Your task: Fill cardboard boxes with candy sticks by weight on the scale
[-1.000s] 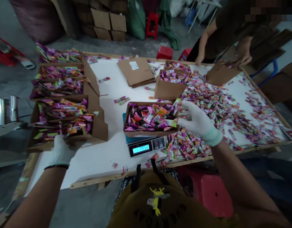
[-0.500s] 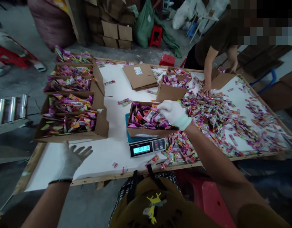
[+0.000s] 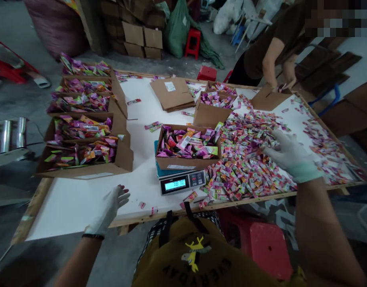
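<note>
My left hand (image 3: 110, 207), in a white glove with some fingertips bare, hovers over the table's front edge, its fingers loosely apart and holding nothing. Over a heap of small pink, purple and green packets (image 3: 240, 175) is my right hand (image 3: 291, 153), also gloved; thumb and fingers are apart, close to the packets. Between my hands a cardboard box (image 3: 187, 163) full of such packets sits on a digital scale (image 3: 183, 183) with a lit display and a blue-green platform.
Several packet-filled boxes (image 3: 123, 155) stand in a row at the left. Flat cardboard (image 3: 171, 95) lies toward the back, near two more filled boxes (image 3: 211, 113). Across the table, a person's hands are at an open box (image 3: 269, 97). A red stool (image 3: 269, 249) is below the front edge.
My right hand has left the box on the scale and moved right over the heap. My left hand has shifted slightly right. The display reading has changed. The other person's arm has withdrawn from the heap.
</note>
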### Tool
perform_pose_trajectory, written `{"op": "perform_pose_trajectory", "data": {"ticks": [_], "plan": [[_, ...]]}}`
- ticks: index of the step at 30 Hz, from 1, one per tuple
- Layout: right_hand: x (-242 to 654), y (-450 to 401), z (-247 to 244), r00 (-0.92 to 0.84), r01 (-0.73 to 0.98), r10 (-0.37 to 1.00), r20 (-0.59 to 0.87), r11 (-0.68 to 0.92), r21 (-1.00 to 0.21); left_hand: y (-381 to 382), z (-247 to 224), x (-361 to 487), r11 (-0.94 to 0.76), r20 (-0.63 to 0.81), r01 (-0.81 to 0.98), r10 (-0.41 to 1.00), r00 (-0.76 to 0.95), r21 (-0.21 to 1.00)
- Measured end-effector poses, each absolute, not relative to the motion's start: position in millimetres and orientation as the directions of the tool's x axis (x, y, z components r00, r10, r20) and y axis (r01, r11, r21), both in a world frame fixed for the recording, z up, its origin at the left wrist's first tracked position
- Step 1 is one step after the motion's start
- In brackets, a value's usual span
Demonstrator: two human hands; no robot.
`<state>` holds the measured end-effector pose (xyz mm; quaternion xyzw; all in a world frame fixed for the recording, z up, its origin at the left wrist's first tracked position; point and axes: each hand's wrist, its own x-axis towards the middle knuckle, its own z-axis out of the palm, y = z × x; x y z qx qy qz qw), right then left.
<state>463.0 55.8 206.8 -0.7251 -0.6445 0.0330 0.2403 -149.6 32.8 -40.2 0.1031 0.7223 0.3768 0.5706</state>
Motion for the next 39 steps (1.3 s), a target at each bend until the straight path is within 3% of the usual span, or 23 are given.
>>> {"op": "perform_pose_trajectory", "data": {"ticks": [2, 4, 6, 9, 12, 19, 23, 27, 29, 31, 35, 39], "plan": [[440, 61, 201, 0.143, 0.933, 0.962, 0.232, -0.053, -0.355, 49, -26, -140, 0.666, -0.706, -0.242, 0.637, -0.309, 0.706], [399, 71, 198, 0.010, 0.940, 0.982, 0.186, 0.054, -0.338, 61, -14, -128, 0.649, -0.680, -0.209, 0.673, -0.292, 0.731], [354, 85, 196, -0.147, 0.948, 0.988, 0.057, 0.157, -0.277, 64, -7, -115, 0.616, -0.639, -0.172, 0.727, -0.250, 0.769], [303, 110, 192, -0.245, 0.958, 0.952, -0.181, 0.209, -0.198, 58, -6, -102, 0.580, -0.593, -0.124, 0.783, -0.186, 0.805], [289, 129, 189, -0.269, 0.956, 0.927, -0.261, 0.223, -0.191, 46, -13, -100, 0.596, -0.605, -0.107, 0.778, -0.167, 0.796], [333, 124, 221, -0.286, 0.935, 0.940, -0.188, 0.230, -0.271, 27, -26, -113, 0.683, -0.710, -0.202, 0.650, -0.270, 0.702], [389, 100, 243, -0.177, 0.954, 0.982, -0.059, 0.157, -0.255, 26, -25, -117, 0.701, -0.735, -0.229, 0.616, -0.282, 0.675], [429, 99, 233, -0.033, 0.973, 0.994, 0.104, 0.055, -0.223, 31, -23, -112, 0.708, -0.734, -0.208, 0.616, -0.285, 0.675], [426, 114, 212, 0.035, 0.946, 0.989, 0.143, 0.013, -0.323, 34, -21, -106, 0.684, -0.708, -0.191, 0.657, -0.260, 0.705], [408, 136, 186, 0.114, 0.861, 0.987, 0.112, -0.042, -0.506, 37, -17, -100, 0.660, -0.679, -0.164, 0.697, -0.231, 0.733], [362, 174, 144, 0.249, 0.440, 0.965, -0.088, -0.193, -0.877, 40, -12, -92, 0.655, -0.666, -0.125, 0.719, -0.201, 0.745], [350, 180, 139, 0.311, 0.229, 0.950, -0.041, -0.117, -0.966, 35, -15, -98, 0.647, -0.657, -0.120, 0.727, -0.201, 0.753]]}}
